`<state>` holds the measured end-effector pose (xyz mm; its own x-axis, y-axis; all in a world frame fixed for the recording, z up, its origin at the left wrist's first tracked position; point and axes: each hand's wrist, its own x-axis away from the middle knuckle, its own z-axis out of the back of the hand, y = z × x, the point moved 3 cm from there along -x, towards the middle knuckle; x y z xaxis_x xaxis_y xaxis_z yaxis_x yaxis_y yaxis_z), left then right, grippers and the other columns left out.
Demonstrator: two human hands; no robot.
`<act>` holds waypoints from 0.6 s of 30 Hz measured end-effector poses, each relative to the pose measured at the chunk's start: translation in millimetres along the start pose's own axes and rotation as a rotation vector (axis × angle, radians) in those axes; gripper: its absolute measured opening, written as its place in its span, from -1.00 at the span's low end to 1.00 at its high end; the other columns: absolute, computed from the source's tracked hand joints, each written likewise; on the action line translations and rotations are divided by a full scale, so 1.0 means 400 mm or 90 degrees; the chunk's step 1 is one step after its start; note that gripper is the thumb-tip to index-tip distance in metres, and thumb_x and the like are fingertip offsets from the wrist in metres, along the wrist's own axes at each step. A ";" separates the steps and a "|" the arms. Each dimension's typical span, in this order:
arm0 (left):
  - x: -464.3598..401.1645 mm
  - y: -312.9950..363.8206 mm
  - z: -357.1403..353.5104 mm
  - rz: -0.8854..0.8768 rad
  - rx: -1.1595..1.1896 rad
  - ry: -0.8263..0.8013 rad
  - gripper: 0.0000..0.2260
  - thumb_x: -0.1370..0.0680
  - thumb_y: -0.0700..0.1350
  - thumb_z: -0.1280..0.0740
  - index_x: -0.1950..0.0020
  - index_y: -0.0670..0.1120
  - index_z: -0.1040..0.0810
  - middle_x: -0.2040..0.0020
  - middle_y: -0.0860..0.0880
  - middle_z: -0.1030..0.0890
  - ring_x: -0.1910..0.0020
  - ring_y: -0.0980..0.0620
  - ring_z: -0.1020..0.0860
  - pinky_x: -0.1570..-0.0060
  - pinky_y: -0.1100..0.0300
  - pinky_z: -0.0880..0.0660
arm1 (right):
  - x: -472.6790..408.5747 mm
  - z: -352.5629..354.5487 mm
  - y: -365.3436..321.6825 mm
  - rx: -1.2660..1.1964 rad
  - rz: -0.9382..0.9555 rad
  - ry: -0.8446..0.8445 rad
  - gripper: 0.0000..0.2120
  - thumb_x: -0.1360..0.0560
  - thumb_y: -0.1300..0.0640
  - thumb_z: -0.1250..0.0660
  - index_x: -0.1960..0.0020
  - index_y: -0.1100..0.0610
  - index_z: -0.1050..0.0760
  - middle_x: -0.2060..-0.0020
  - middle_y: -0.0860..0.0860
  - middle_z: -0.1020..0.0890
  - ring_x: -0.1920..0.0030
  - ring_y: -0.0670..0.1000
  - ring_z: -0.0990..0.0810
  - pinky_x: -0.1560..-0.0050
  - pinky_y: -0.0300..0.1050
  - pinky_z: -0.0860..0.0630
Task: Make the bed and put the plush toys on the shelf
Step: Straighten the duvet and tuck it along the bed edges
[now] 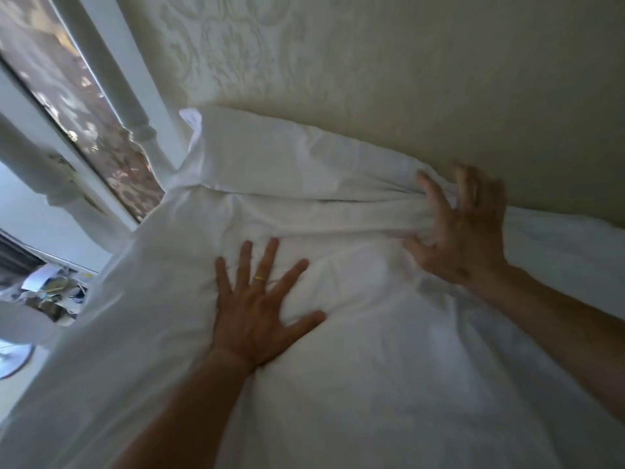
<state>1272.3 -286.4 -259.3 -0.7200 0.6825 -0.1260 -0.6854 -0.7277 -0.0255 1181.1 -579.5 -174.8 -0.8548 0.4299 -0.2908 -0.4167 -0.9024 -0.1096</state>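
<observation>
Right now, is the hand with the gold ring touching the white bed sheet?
Touching. The head view shows the left hand pressed flat, fingers spread, on the white bed sheet.

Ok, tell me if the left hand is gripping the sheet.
No, the left hand lies flat, fingers spread, pressing the white sheet.

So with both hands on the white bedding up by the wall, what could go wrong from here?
1. The right hand bunches a fold of the white sheet against the wall; pulling could leave a ridge of creases there.
2. The left hand presses flat with fingers spread, so the sheet could drag crooked under it.
3. The pillow sits at the bedpost corner and might be nudged askew.
</observation>
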 end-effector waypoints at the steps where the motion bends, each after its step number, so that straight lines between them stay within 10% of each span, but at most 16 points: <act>1: -0.002 -0.002 -0.002 -0.004 0.005 -0.004 -0.23 -0.41 0.63 0.03 -0.56 0.35 -0.25 -0.70 -0.01 -0.01 -0.67 -0.22 0.05 -0.50 -0.45 0.07 | 0.015 0.015 -0.085 -0.018 0.133 0.037 -0.21 -0.38 -0.35 -0.10 -0.58 -0.13 -0.15 -0.58 0.13 -0.13 -0.55 0.26 -0.08 -0.53 0.29 0.01; 3: -0.005 -0.006 -0.008 -0.012 0.013 0.002 -0.22 -0.40 0.64 0.02 -0.54 0.33 -0.31 -0.69 -0.02 -0.02 -0.67 -0.23 0.06 -0.49 -0.47 0.07 | 0.021 -0.040 -0.205 -0.066 0.299 -0.122 -0.35 -0.56 -0.32 0.00 -0.60 -0.20 -0.01 -0.63 0.00 -0.02 -0.61 0.10 0.03 -0.58 0.13 0.05; 6: -0.014 -0.016 -0.017 -0.033 0.028 0.026 -0.21 -0.39 0.63 -0.02 -0.54 0.31 -0.33 -0.69 -0.04 -0.05 -0.67 -0.22 0.06 -0.49 -0.47 0.08 | -0.138 -0.164 -0.210 0.007 0.192 -0.349 -0.27 -0.56 -0.42 0.05 -0.62 -0.15 0.13 -0.63 -0.06 0.03 -0.62 0.00 0.02 -0.59 0.00 0.03; 9: -0.033 -0.026 -0.028 -0.037 0.041 0.036 -0.20 -0.38 0.64 -0.05 -0.54 0.32 -0.32 -0.69 -0.03 -0.04 -0.67 -0.21 0.07 -0.50 -0.46 0.10 | -0.183 -0.120 -0.214 -0.050 0.128 -0.224 -0.27 -0.55 -0.38 -0.08 -0.61 -0.07 -0.07 -0.59 0.01 -0.21 -0.56 0.08 -0.21 -0.54 0.05 -0.16; 13: -0.043 -0.034 -0.025 -0.041 0.043 0.032 -0.20 -0.37 0.65 -0.04 -0.52 0.34 -0.34 -0.69 -0.01 -0.03 -0.67 -0.21 0.08 -0.50 -0.46 0.11 | 0.220 -0.024 -0.184 -0.073 0.114 -0.202 -0.13 -0.39 -0.61 0.06 -0.59 -0.28 0.11 -0.62 -0.07 0.10 -0.62 0.07 0.13 -0.57 0.23 0.08; 18: -0.050 -0.024 -0.018 -0.036 0.018 0.006 -0.18 -0.35 0.67 0.01 -0.56 0.37 -0.22 -0.70 0.02 -0.01 -0.67 -0.19 0.08 -0.51 -0.44 0.12 | 0.366 -0.127 -0.121 -0.062 0.098 -0.160 -0.07 -0.37 -0.62 -0.08 -0.60 -0.20 -0.02 -0.63 0.05 0.03 -0.62 0.12 0.09 -0.54 0.31 -0.03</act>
<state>1294.0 -293.5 -263.6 -0.6789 0.7218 -0.1346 -0.7280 -0.6856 -0.0042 1091.9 -474.3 -260.4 -0.9604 0.2702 -0.0679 -0.2550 -0.9507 -0.1764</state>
